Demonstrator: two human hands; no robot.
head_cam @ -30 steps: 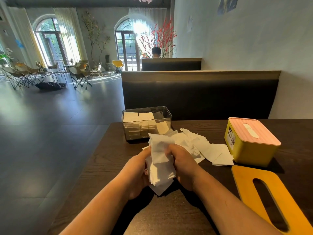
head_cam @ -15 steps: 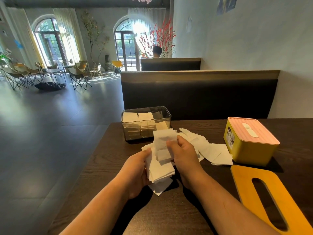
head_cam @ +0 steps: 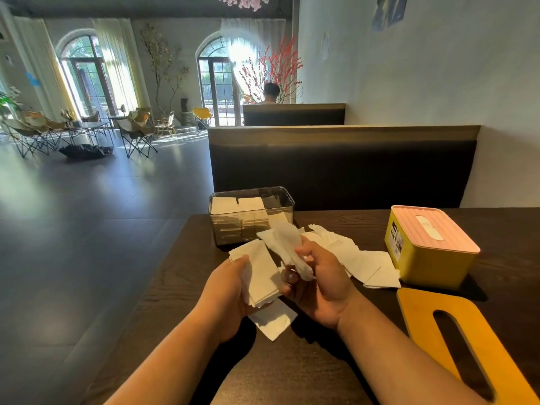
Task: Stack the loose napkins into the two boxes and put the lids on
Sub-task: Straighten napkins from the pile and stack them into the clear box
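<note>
The squat yellow box [head_cam: 420,260] already wears its pink ribbed lid [head_cam: 447,229], but my left hand [head_cam: 225,302] grips a stack of white napkins [head_cam: 258,276], my right hand [head_cam: 324,287] pinches a crumpled napkin [head_cam: 285,244], loose white napkins [head_cam: 362,261] lie on the dark wooden bench [head_cam: 181,287], and the part-filled clear plastic box [head_cam: 233,229] stands open, the flat orange slotted lid [head_cam: 418,314] unplaced.

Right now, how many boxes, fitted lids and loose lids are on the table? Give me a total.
Boxes: 2, the clear box and the yellow box.
Fitted lids: 1, the pink lid on the yellow box.
Loose lids: 1, the orange lid, lying flat.
Total: 4.
The napkins overlap too much to count.
</note>
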